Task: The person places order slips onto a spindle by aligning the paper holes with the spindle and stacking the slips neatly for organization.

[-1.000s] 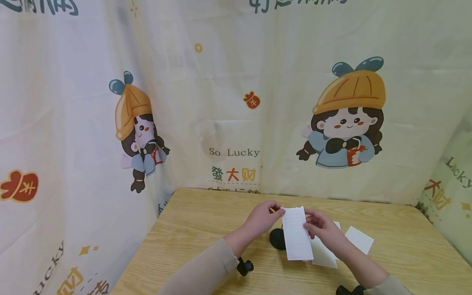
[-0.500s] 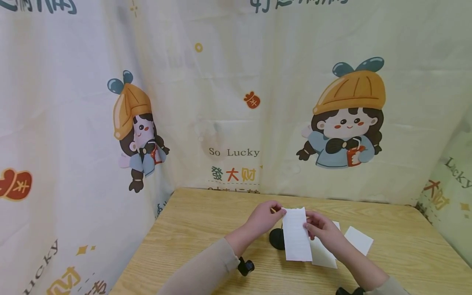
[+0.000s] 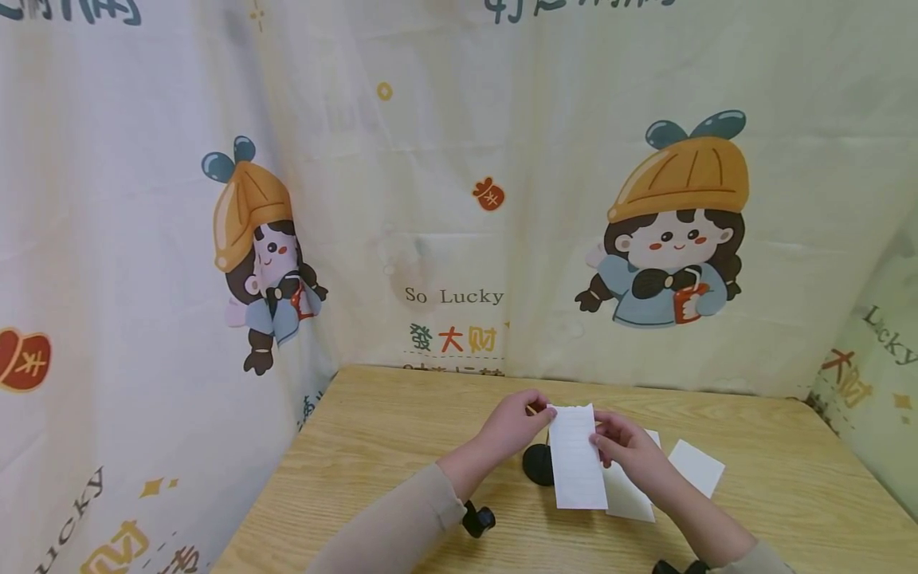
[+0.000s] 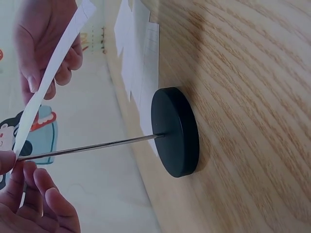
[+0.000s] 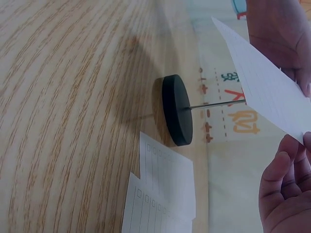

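Observation:
A white lined paper slip [image 3: 577, 462] is held up between both hands above the table. My left hand [image 3: 512, 426] pinches its upper left corner between thumb and fingers. On the slip's right edge, my right hand [image 3: 631, 450] grips with thumb and fingers. Behind the paper stands a bill spike, its round black base [image 4: 177, 133] flat on the table and its thin metal rod [image 4: 97, 145] upright. In the left wrist view the rod's tip meets the slip right at the left fingertips. The slip hides most of the rod in the head view.
Several more paper slips [image 5: 167, 177] lie overlapping on the wooden table [image 3: 394, 430], right beside the spike's base. One white slip [image 3: 698, 468] lies farther right. A printed cloth [image 3: 445, 247] hangs behind the table. Black wrist devices [image 3: 478, 520] show at the sleeves.
The slip has straightened a little and its top edge has shifted slightly right and down. Both hands keep their hold, almost still.

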`<move>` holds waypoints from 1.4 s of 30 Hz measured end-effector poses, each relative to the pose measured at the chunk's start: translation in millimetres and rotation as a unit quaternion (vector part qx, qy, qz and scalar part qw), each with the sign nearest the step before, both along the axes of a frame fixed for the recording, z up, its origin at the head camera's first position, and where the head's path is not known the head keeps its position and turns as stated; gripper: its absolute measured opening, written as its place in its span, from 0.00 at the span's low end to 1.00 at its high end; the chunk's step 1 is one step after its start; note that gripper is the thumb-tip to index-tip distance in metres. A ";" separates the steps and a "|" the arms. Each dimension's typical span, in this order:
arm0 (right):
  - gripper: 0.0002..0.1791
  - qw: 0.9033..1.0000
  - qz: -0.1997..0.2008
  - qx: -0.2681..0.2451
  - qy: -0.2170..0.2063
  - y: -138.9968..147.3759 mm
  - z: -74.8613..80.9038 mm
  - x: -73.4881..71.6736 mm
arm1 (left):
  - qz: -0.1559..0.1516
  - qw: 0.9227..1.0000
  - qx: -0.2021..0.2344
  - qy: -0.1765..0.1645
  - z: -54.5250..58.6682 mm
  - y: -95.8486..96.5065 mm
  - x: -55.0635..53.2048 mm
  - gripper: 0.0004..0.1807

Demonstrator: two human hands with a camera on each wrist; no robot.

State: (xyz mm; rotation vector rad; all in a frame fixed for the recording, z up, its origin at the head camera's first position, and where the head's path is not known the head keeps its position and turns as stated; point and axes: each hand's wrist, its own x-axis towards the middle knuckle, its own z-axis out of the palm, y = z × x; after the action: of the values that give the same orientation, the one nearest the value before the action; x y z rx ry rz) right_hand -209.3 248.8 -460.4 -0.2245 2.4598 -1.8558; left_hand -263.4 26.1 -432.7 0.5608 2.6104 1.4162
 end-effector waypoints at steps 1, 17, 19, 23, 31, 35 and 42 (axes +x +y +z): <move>0.24 1.000 -0.001 0.001 -0.001 0.0 0.3 -0.1 | 0.000 1.000 0.002 -0.001 -0.2 -0.3 0.0 0.07; 0.26 1.000 -0.015 0.000 -0.012 -2.4 0.1 0.1 | -0.006 0.999 0.040 -0.020 -1.8 -1.0 -0.8 0.05; 0.26 1.000 -0.015 -0.001 -0.012 -3.1 0.4 0.6 | -0.008 0.999 0.046 -0.026 -2.0 -0.9 -1.6 0.06; 0.25 1.000 -0.018 -0.005 -0.012 -3.8 0.6 0.8 | -0.015 0.998 0.058 -0.036 -2.3 -0.5 -2.9 0.06; 0.26 1.000 -0.016 -0.005 -0.010 -4.3 1.2 1.0 | -0.018 0.996 0.071 -0.052 -6.8 -3.3 -7.0 0.07; 0.25 1.000 -0.018 -0.007 -0.012 -3.8 0.3 0.5 | -0.017 0.996 0.074 -0.049 -7.3 -3.7 -7.2 0.06; 0.24 0.999 -0.011 -0.023 -0.018 -2.3 -3.2 -0.2 | -0.009 0.997 0.061 -0.043 -8.9 -2.4 -6.8 0.07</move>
State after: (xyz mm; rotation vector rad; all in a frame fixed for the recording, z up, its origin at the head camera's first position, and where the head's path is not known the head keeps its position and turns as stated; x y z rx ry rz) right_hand -209.5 246.5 -463.6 -0.1646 2.4071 -1.9100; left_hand -270.2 23.7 -441.5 0.5223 2.4603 1.5659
